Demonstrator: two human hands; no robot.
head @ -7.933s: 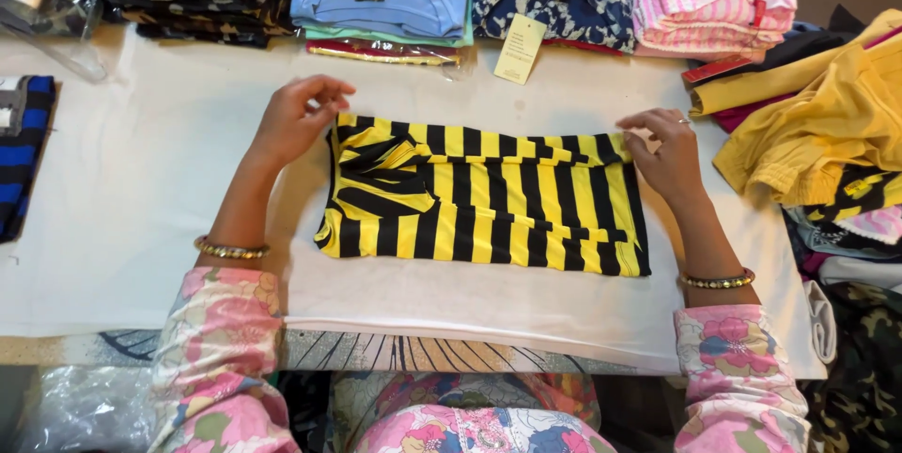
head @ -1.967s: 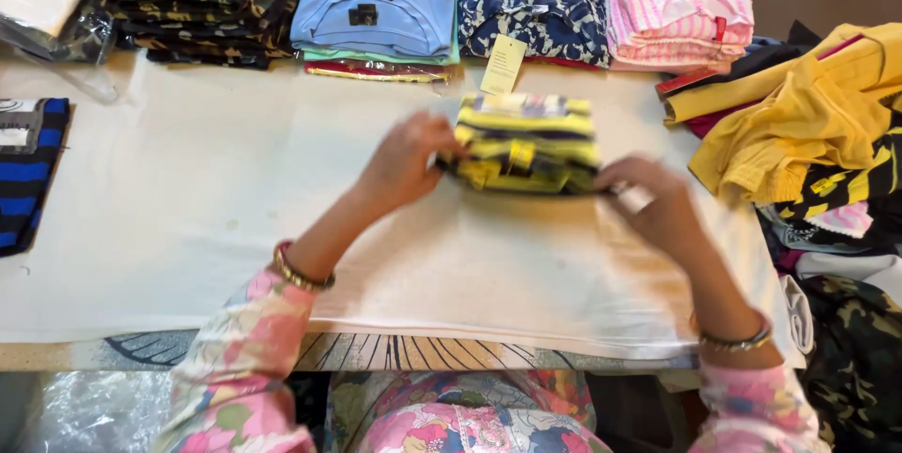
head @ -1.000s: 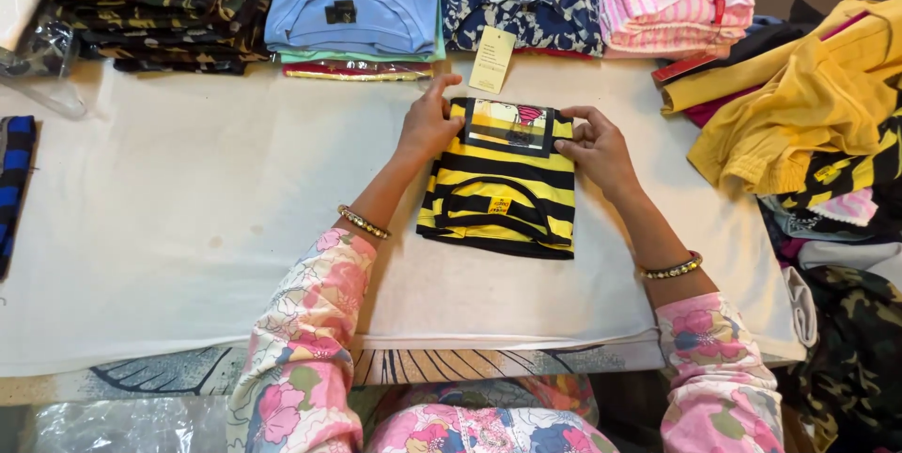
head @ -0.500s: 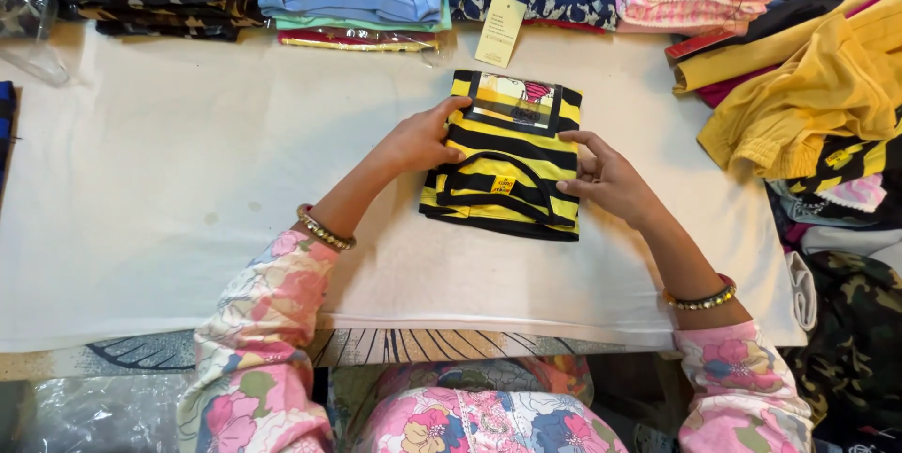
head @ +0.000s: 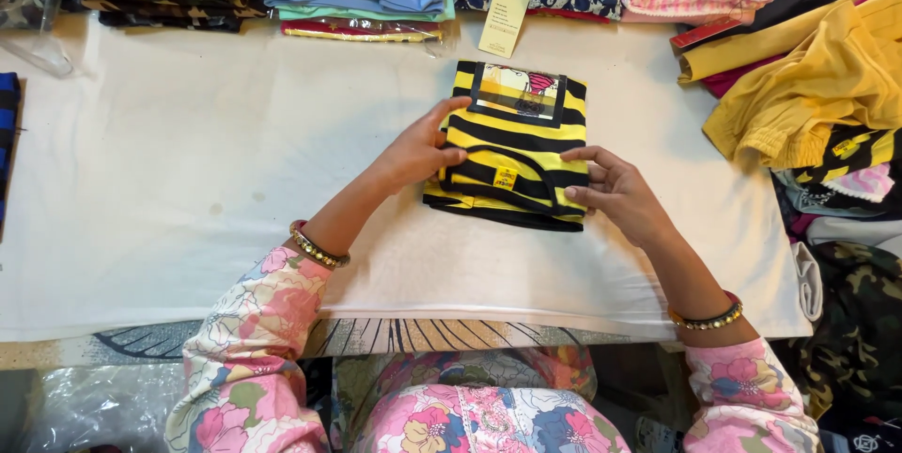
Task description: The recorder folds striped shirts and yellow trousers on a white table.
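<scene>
Room first: the white-covered surface [head: 169, 199] is wide open from 9 o'clock round to 7 o'clock of the folded shirt [head: 512, 148], while 12 o'clock is walled off by a row of folded stacks, with a paper tag [head: 505, 21] hanging just above it. At 3 o'clock a loose yellow garment pile [head: 799, 86] crowds the edge. The shirt itself sits a bit right of centre, a neat rectangle of yellow and black stripes with a printed panel at its top. Left hand [head: 413, 152] lies flat on its left edge, grip open, fingers spread. Right hand [head: 615, 195] touches the right edge, fingers loosely curled, pinching nothing.
</scene>
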